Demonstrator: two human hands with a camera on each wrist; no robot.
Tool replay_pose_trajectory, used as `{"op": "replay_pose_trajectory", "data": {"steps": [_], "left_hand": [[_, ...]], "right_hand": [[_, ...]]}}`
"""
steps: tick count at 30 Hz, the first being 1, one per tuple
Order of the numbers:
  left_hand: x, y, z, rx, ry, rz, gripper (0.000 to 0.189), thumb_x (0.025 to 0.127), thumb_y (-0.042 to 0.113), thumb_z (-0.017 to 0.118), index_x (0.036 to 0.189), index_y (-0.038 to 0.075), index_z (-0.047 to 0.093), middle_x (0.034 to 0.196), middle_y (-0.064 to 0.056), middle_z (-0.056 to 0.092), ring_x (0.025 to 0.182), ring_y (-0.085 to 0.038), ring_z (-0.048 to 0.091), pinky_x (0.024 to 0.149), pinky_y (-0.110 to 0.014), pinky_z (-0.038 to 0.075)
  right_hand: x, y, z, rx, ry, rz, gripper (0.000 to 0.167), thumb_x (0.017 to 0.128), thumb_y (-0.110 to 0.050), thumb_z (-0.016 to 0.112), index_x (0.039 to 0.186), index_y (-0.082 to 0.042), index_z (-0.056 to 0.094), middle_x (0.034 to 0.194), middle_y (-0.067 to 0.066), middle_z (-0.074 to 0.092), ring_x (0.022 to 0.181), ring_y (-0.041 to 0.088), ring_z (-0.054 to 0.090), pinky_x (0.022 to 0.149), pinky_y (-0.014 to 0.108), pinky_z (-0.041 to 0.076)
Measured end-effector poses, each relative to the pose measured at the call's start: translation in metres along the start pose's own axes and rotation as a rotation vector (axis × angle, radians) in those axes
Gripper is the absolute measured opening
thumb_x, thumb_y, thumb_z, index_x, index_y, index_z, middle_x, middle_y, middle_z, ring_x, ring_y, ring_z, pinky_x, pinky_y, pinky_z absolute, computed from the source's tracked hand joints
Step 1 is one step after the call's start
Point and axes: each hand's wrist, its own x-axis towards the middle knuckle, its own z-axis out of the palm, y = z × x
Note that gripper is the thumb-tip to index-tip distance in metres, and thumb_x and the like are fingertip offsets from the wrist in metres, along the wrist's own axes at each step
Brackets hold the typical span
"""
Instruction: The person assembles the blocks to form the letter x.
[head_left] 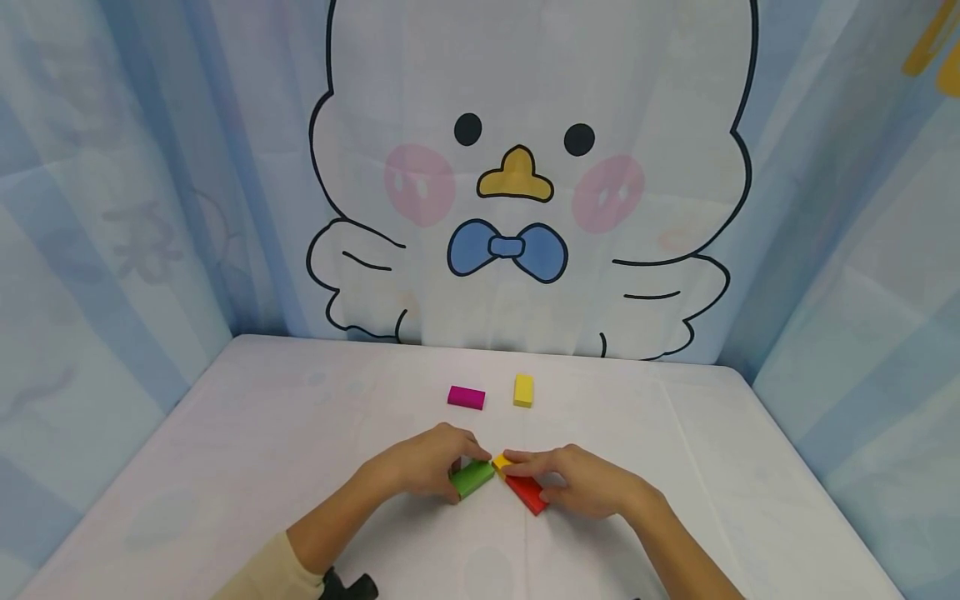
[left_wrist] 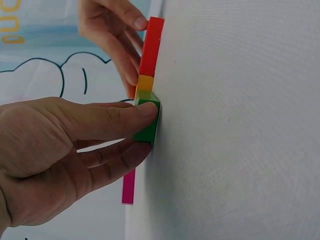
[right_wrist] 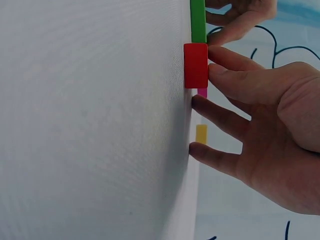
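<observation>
A green block (head_left: 472, 480) lies on the table between the thumb and fingers of my left hand (head_left: 423, 461), which pinches it. To its right is a red block (head_left: 528, 496), with a small orange-yellow block (head_left: 501, 462) at its far end. My right hand (head_left: 588, 482) holds the red block with its thumb near the close end, while its index finger reaches the orange-yellow one. The left wrist view has green, orange-yellow and red (left_wrist: 151, 47) in a row, very near each other. Whether green touches orange-yellow is hard to tell.
Beyond the hands, a magenta block (head_left: 467, 398) and a yellow block (head_left: 523, 391) lie apart on the white table (head_left: 660, 517). A curtain with a cartoon bird (head_left: 525, 308) hangs behind the far edge, and blue-white curtains flank both sides.
</observation>
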Motion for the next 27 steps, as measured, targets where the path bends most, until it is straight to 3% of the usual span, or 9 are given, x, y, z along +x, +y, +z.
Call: {"op": "replay_pose_trajectory", "data": {"steps": [27], "left_hand": [[0.0002,0.0053,0.0019,-0.041,0.001,-0.018,0.063,0.082,0.011,0.089,0.141,0.018,0.068,0.115,0.007,0.071,0.086,-0.005,0.059,0.075,-0.014,0.053]], "right_hand": [[-0.0007,-0.0007,0.0002,0.005,0.012,0.011,0.056,0.098,0.001,0.064,0.146,-0.029,0.063,0.16,-0.011,0.048,0.149,0.025,0.048,0.118,0.055,0.041]]}}
